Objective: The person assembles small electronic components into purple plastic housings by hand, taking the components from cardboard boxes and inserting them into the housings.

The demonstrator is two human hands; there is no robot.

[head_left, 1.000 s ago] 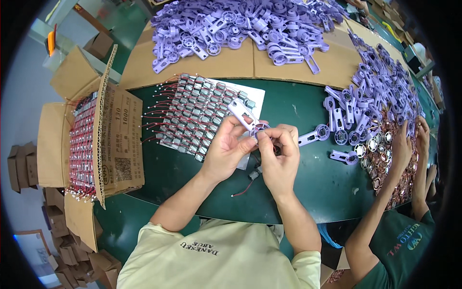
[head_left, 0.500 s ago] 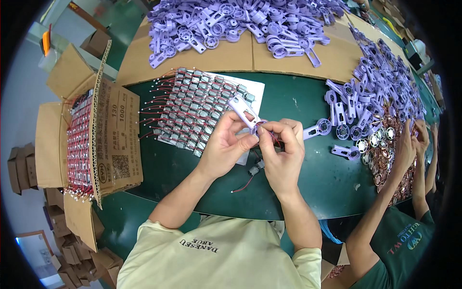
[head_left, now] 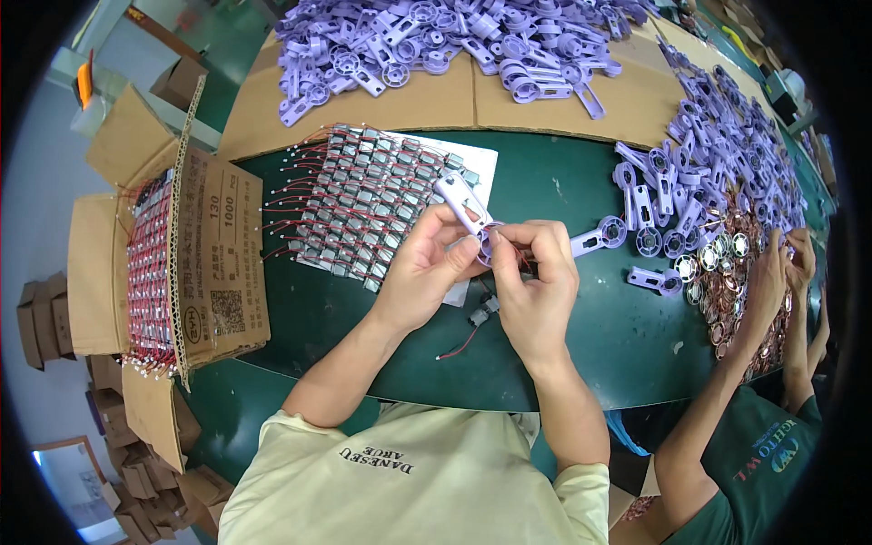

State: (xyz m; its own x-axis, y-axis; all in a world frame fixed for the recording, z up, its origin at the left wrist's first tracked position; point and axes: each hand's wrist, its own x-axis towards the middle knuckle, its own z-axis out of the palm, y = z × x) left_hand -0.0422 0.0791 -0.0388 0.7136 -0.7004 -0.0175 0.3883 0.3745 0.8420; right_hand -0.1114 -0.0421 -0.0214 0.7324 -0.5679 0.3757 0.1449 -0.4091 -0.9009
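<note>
While my left hand pinches the lilac plastic handle piece by its ring end, my right hand closes thumb and forefinger on the same ring from the 3 o'clock side; both grips are shut on the piece, fingertips nearly touching each other above the green table; the long flat end of the piece sticks up and away toward 11 o'clock, free of either hand; I judge it light, stiff and a little slick, moulded plastic that will not bend but could skid between dry fingers, so the ring's rim is the place to hold, not the thin neck; thin red wires show at my right fingertips, and those I take to be soft and easily torn, best left slack; a small motor with a red lead lies on the table at 6 o'clock from my hands, apart from them; at 10 o'clock a sheet of motors in rows rests on white paper; loose lilac pieces lie at 3 o'clock, near copper coils where another person's hand works; an open carton stands at 9 o'clock.
</note>
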